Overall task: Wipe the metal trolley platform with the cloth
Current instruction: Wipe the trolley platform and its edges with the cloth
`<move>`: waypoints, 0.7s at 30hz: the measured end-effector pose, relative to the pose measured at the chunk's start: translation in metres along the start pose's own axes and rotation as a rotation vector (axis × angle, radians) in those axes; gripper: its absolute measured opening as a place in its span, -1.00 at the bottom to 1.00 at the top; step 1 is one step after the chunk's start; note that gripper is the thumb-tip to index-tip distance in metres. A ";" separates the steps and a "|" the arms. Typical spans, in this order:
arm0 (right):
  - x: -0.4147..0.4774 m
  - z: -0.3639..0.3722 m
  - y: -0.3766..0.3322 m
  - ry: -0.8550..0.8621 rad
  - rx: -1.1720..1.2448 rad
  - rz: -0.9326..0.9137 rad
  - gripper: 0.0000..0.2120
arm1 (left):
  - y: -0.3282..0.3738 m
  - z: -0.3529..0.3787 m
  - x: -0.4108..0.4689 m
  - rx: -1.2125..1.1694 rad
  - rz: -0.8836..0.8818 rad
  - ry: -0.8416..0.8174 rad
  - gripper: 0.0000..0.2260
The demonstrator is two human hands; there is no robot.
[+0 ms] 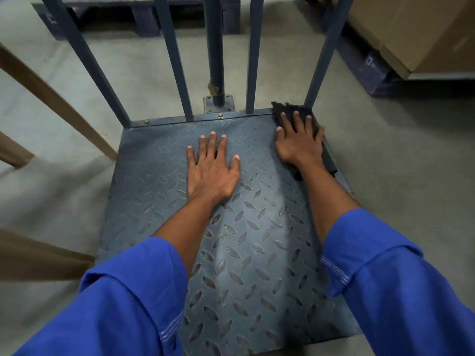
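Note:
The metal trolley platform (159,191) is a blue-grey tread plate that fills the middle of the head view. My left hand (212,170) lies flat on it near the centre, fingers spread, holding nothing. My right hand (299,141) presses flat on a dark cloth (288,110) at the platform's far right corner, beside the rightmost upright bar. Part of the cloth is hidden under my palm; a strip of it shows along the right edge by my wrist. Both arms wear blue sleeves.
Upright blue bars (177,57) and a round centre post (214,47) rise from the platform's far edge. Wooden legs (51,98) stand at the left. A cardboard box (421,32) sits on a dark pallet (372,70) at the far right. Grey floor surrounds the trolley.

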State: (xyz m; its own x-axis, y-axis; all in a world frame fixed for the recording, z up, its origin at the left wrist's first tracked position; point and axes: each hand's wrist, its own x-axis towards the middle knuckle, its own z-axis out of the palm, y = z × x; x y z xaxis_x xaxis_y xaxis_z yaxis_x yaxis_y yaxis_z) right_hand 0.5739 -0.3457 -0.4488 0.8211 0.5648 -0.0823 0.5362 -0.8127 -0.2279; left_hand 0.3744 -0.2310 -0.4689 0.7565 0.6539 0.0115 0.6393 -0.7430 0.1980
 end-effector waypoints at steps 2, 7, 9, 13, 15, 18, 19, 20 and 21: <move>0.002 0.001 -0.026 -0.053 -0.038 -0.167 -0.43 | 0.000 -0.001 0.000 0.002 -0.004 -0.004 -0.35; -0.013 -0.002 -0.028 -0.119 -0.040 -0.472 -0.47 | -0.020 -0.008 0.001 0.000 0.086 -0.044 -0.35; -0.013 -0.004 0.005 -0.025 -0.027 -0.333 -0.46 | -0.049 -0.014 -0.002 -0.007 0.104 -0.043 -0.32; -0.014 -0.001 0.044 0.115 0.003 0.106 -0.39 | -0.085 -0.020 -0.007 -0.002 0.033 -0.017 -0.27; -0.016 0.004 0.022 0.125 0.011 0.150 -0.38 | -0.084 -0.019 -0.006 0.010 0.027 -0.004 -0.27; -0.026 0.012 -0.036 0.095 0.026 -0.003 -0.40 | -0.082 -0.017 -0.005 -0.014 0.008 0.012 -0.29; -0.032 0.016 -0.059 0.069 0.024 -0.088 -0.41 | -0.082 -0.017 -0.006 -0.026 -0.015 0.022 -0.30; -0.041 0.021 -0.081 0.041 0.023 -0.172 -0.42 | -0.082 -0.018 -0.006 -0.032 -0.045 0.034 -0.31; -0.050 0.025 -0.101 0.013 0.020 -0.247 -0.43 | -0.083 -0.018 -0.008 -0.030 -0.073 0.045 -0.31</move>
State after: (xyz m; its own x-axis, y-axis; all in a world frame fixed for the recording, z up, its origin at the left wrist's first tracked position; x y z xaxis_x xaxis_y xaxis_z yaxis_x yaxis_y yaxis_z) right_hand 0.4743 -0.2884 -0.4455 0.6678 0.7442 -0.0096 0.7172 -0.6470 -0.2588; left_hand 0.3134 -0.1719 -0.4673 0.7008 0.7122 0.0404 0.6874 -0.6893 0.2287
